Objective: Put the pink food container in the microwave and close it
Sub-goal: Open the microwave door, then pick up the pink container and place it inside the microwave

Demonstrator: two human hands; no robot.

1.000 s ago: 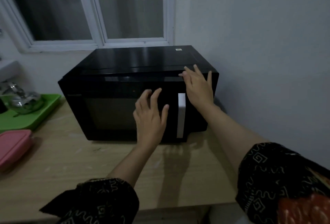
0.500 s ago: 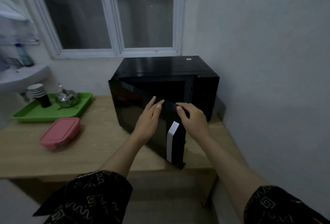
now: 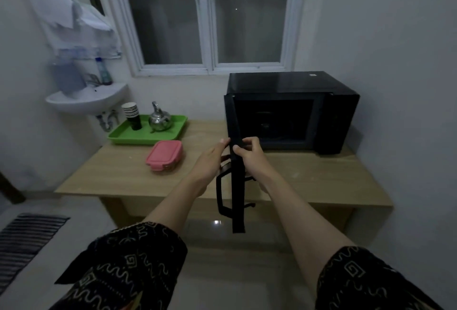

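The black microwave stands at the back right of the wooden table. Its door is swung fully open toward me, edge-on, and the dark cavity shows. My right hand grips the door's top edge from the right side. My left hand rests flat against the door's left face, fingers at the top edge. The pink food container, lid on, sits on the table left of the door, apart from both hands.
A green tray at the back left holds a metal teapot and a stack of cups. A white wall sink hangs left of the table. A striped mat lies on the floor.
The door went from shut to fully open, swinging out toward me. Both hands moved with its edge, and my view pulled back from the table.
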